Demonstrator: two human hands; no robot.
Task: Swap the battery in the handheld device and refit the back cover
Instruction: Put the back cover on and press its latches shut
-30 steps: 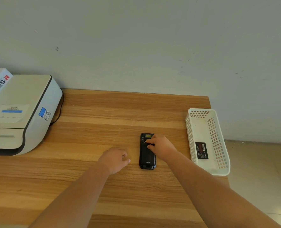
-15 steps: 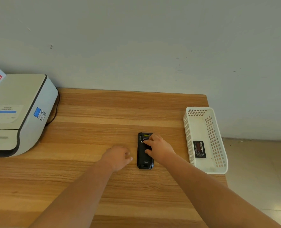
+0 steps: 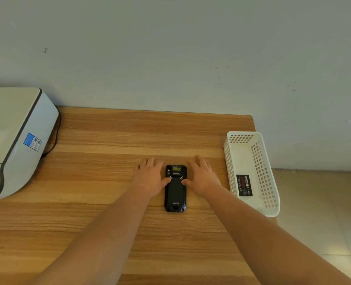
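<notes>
The left hand (image 3: pixel 150 177) lies flat on the table (image 3: pixel 100 145), thumb on the device (image 3: pixel 175 188) lying face down at centre; half a second ago it sat curled alongside. The right hand (image 3: pixel 203 177) mirrors it, fingers spread. The cover looks seated; next, press or unlatch both catches evenly.

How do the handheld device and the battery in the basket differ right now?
The handheld device lies on the bare table; the battery lies inside the white basket. The device is larger. Both thumbs touch the device; the left hand and right hand leave the battery untouched. Both are black and lie flat.
</notes>
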